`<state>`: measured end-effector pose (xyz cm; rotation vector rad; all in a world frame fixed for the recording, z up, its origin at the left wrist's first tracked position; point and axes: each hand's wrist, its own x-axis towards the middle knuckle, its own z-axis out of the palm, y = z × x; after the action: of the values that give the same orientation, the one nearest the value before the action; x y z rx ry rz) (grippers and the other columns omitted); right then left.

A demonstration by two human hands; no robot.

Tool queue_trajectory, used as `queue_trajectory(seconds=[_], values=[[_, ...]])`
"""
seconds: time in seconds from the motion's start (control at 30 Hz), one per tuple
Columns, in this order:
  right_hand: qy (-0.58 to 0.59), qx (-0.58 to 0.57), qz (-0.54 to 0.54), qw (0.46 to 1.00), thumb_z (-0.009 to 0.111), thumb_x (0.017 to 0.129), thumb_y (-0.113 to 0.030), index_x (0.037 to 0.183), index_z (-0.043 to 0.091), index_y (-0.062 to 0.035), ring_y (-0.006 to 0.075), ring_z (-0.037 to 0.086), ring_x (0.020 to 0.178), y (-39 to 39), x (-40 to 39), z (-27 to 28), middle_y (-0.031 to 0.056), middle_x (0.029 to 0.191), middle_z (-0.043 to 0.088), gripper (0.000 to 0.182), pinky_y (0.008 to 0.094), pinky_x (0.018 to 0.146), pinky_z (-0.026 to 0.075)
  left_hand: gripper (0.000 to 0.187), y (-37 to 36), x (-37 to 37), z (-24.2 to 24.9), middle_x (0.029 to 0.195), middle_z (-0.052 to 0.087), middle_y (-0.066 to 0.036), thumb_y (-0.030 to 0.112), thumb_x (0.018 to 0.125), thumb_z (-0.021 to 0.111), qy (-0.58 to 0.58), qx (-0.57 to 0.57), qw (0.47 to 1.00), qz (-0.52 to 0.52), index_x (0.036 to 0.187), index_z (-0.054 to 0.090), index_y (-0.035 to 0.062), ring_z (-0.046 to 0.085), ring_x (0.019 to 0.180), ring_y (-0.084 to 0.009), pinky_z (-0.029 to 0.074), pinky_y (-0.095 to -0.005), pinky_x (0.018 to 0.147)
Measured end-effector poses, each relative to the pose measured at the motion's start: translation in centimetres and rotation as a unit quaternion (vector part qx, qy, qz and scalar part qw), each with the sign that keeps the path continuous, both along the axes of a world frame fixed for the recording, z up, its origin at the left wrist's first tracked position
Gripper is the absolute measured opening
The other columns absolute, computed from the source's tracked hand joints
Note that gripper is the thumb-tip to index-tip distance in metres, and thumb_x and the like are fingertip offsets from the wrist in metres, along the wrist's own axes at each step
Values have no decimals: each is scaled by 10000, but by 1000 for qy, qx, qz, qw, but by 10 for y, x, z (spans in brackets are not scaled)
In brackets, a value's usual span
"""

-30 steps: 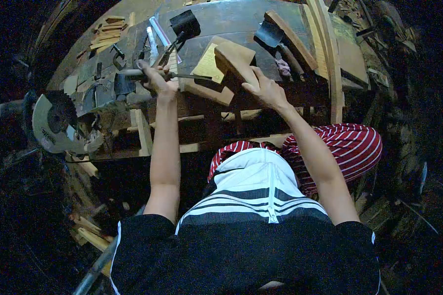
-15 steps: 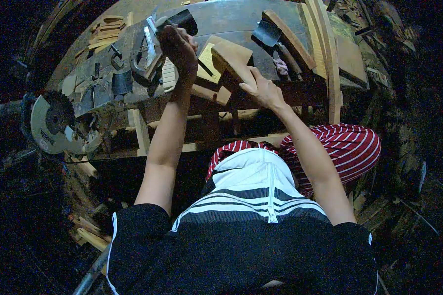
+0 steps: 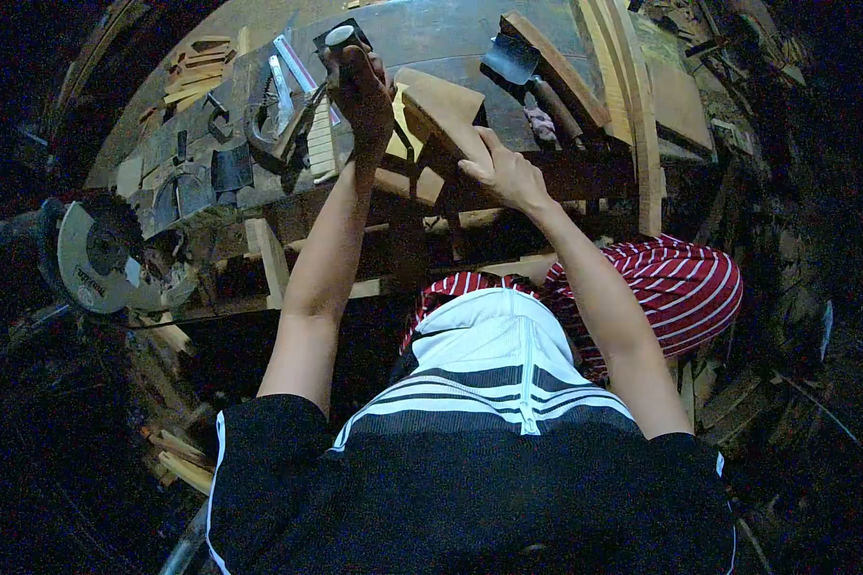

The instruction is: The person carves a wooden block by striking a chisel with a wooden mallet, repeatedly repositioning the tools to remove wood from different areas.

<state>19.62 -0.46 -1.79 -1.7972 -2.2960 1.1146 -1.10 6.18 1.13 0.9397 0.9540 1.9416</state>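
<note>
My left hand [image 3: 362, 91] is wrapped round the handle of a chisel [image 3: 340, 36], whose pale round end sticks up above the fist. Its dark narrow blade slants down toward a light wooden workpiece [image 3: 431, 186] at the bench's near edge. In my right hand [image 3: 510, 178] is the handle of a wooden mallet [image 3: 439, 103]. The mallet's block-shaped head is just right of the chisel and hides part of the yellowish wood beneath.
On the workbench [image 3: 431, 38] lie a ruler [image 3: 294, 63], a clamp [image 3: 261, 139], a hatchet-like tool [image 3: 511, 59] and wood offcuts [image 3: 201, 69]. Long boards [image 3: 633, 105] run along the right. A circular saw [image 3: 96, 254] stands at the left end.
My left hand has shifted slightly right, tilting the chisel more upright. The mallet in my right hand has moved a little to the left.
</note>
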Motion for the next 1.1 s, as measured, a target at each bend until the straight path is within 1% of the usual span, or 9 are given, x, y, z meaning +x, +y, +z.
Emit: queue_trajectory(seconds=[0.17, 0.6, 0.7, 0.77, 0.83, 0.9, 0.93, 1.0, 1.1], values=[[14, 0, -3, 1000, 483, 828, -608, 1340, 313, -208, 467, 573, 976, -1, 0, 2, 281, 1040, 606, 671, 541, 808, 463, 308, -6, 5, 6, 605, 430, 47, 386, 908, 572, -33, -40, 999, -9, 915, 486, 91, 361, 425, -33, 281, -199, 375], [2, 23, -13, 1000, 534, 798, -615, 1320, 334, -191, 447, 606, 928, 0, 0, -9, 263, 997, 626, 701, 520, 780, 497, 240, -6, 13, 11, 742, 525, -108, 251, 861, 639, 452, -30, 861, 231, 844, 511, 49, 523, 670, -285, 416, -383, 583], [174, -33, -71, 982, 618, 765, -551, 1245, 484, -98, 403, 554, 1075, 15, 2, -9, 262, 1134, 575, 673, 415, 906, 429, 255, -6, 12, 0, 732, 523, -104, 253, 860, 642, 501, -27, 820, 277, 816, 503, 44, 511, 669, -267, 413, -381, 591], [297, 60, -32, 952, 610, 805, -513, 1254, 461, -55, 240, 584, 979, 30, -3, 37, 162, 1113, 593, 658, 365, 828, 457, 264, -8, 10, -2, 719, 517, -103, 251, 862, 641, 463, -1, 848, 260, 802, 497, 38, 494, 650, -265, 405, -378, 581], [384, 12, -106, 917, 635, 781, -459, 1227, 527, -136, 381, 608, 931, 41, -13, 99, 200, 1046, 626, 561, 400, 831, 483, 265, -6, 9, -11, 708, 512, -102, 250, 864, 639, 498, 27, 816, 292, 801, 497, 35, 492, 651, -260, 398, -375, 578], [424, 133, -42, 895, 619, 828, -440, 1241, 481, -70, 128, 608, 821, 59, -17, 139, 65, 994, 619, 571, 267, 627, 493, 244, -10, 10, -8, 708, 510, -108, 227, 866, 630, 496, 16, 823, 277, 795, 493, 38, 492, 656, -266, 400, -375, 581], [423, 138, -43, 895, 619, 828, -440, 1241, 481, -70, 128, 608, 821, 63, -15, 140, 65, 994, 619, 571, 267, 627, 493, 237, -13, 10, -6, 818, 524, -161, 217, 847, 631, 524, 3, 811, 258, 894, 498, 26, 528, 701, -325, 416, -405, 576], [243, 514, 183, 802, 628, 798, -455, 1204, 547, -164, 350, 626, 880, 68, -12, 143, 157, 1005, 640, 506, 400, 761, 513, 284, -12, 7, -7, 928, 537, -214, 207, 829, 631, 552, -5, 799, 241, 993, 502, 14, 564, 747, -384, 432, -435, 572], [111, 372, 174, 905, 647, 822, -351, 1228, 486, -61, 193, 616, 805, 38, -27, 172, 135, 902, 638, 525, 359, 702, 519, 341, -6, 4, -35, 968, 576, -209, 188, 812, 634, 595, 99, 716, 350, 1082, 518, 16, 605, 748, -341, 457, -387, 552]])
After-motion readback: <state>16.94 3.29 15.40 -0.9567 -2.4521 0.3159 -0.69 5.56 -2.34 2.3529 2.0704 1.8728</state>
